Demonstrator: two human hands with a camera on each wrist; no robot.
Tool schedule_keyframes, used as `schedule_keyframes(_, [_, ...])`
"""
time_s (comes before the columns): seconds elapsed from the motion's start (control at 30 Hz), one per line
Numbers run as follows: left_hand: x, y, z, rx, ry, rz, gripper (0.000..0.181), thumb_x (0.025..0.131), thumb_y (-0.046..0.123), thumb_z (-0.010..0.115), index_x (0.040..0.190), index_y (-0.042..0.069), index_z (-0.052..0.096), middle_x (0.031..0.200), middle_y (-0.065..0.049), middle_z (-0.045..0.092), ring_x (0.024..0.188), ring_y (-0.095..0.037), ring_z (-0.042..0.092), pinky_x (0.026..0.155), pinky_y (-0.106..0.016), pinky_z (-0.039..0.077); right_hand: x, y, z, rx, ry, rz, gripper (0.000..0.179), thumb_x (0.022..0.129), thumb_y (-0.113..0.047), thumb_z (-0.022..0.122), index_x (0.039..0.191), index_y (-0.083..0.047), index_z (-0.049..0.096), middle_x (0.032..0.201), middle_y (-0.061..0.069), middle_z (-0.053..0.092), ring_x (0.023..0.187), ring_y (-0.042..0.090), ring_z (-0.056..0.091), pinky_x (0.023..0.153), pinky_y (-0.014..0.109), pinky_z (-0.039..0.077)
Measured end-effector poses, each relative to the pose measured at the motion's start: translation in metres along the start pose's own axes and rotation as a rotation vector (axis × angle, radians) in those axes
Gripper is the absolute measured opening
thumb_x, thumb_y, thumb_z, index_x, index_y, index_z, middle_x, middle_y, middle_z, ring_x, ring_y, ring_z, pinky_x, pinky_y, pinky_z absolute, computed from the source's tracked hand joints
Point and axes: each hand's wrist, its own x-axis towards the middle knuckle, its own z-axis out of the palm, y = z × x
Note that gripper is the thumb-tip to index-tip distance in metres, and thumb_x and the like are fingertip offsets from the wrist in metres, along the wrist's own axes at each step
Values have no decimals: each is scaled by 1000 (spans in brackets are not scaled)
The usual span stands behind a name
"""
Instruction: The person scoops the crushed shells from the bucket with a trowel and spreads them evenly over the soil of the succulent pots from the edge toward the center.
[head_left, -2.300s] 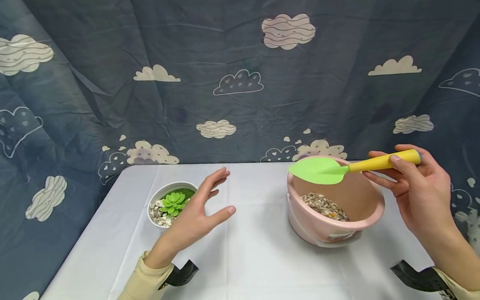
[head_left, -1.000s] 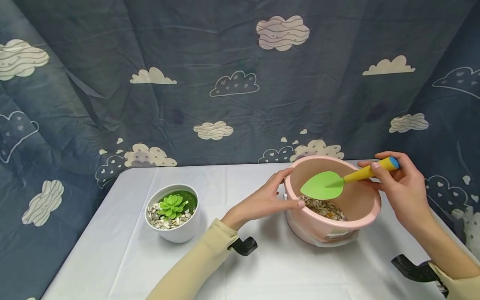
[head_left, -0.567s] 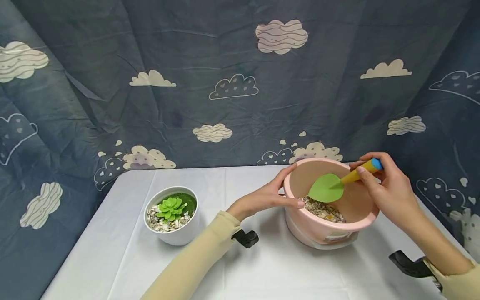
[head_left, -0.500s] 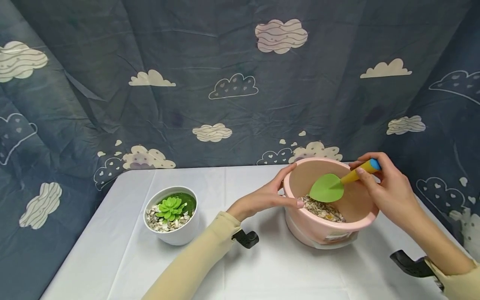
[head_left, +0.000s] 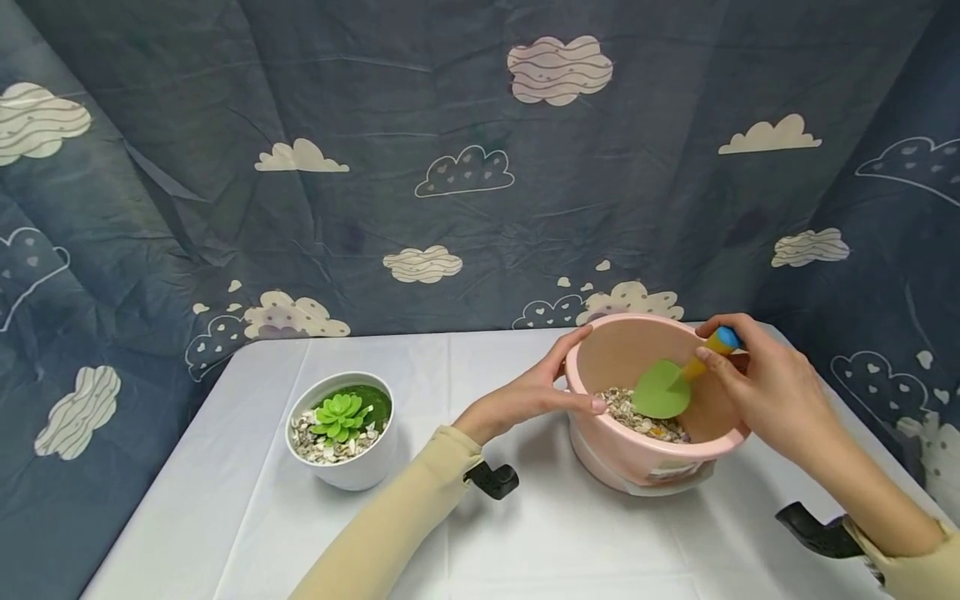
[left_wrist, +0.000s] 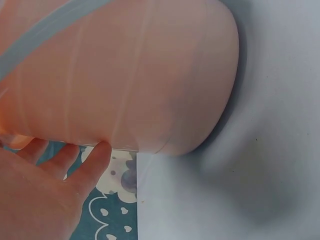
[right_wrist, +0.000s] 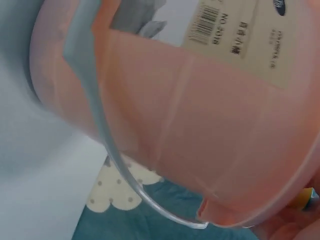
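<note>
My right hand (head_left: 776,390) pinches the yellow, blue-tipped handle of a trowel with a green leaf-shaped blade (head_left: 660,390). The blade points down inside a pink bucket (head_left: 615,462), at the pale gravel (head_left: 621,404) on its bottom. My left hand (head_left: 517,398) holds the bucket's left side, thumb at the front rim and fingers toward the back. The left wrist view shows fingers (left_wrist: 95,162) against the bucket's outer wall. In the right wrist view the bucket wall hides most of the right hand (right_wrist: 295,222); a bit of yellow handle (right_wrist: 302,199) shows.
Left on the white-covered table (head_left: 480,542) stands a white pot (head_left: 360,473) with a green succulent (head_left: 342,417), pebbles and a green patch. The bucket's grey carrying handle (right_wrist: 102,120) hangs down outside. A dark cloud-patterned cloth (head_left: 450,100) closes off the back.
My left hand has moved from beside the pot to the bucket and holds it. My right hand has moved left, tipping the trowel steeper and lowering its blade to the gravel.
</note>
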Motion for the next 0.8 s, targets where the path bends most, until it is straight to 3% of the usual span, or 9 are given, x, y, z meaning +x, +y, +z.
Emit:
schedule_keyframes(0.17, [-1, 0, 0, -9, 12, -2, 95, 80, 28, 77, 152, 48, 19, 155, 19, 20, 142, -9, 22, 112, -53, 22, 10, -1, 12, 89, -22, 25, 32, 97, -14, 63, 125, -4, 51, 111, 21, 58, 91, 44, 66, 64, 27, 57])
schedule_keyframes(0.4, [-1, -1, 1, -7, 19, 13, 94, 81, 29, 76, 152, 48, 19, 155, 20, 21, 141, -6, 21, 111, -53, 22, 21, 0, 15, 132, -57, 33, 36, 98, -12, 61, 129, 0, 45, 114, 24, 57, 92, 46, 65, 64, 32, 57])
schedule_keyframes(0.63, [-1, -1, 1, -8, 37, 16, 95, 80, 29, 77, 153, 47, 19, 155, 17, 23, 142, -8, 21, 111, -55, 22, 29, 0, 15, 212, -70, 39, 28, 103, -21, 52, 126, -4, 52, 113, 21, 57, 94, 45, 65, 66, 21, 55])
schedule_keyframes(0.8, [1, -3, 5, -25, 24, 14, 95, 80, 27, 76, 153, 47, 18, 155, 18, 23, 141, -6, 21, 111, -52, 21, 34, 3, 16, 223, -99, 22, 28, 104, -16, 50, 127, 0, 49, 114, 23, 58, 100, 48, 63, 71, 30, 55])
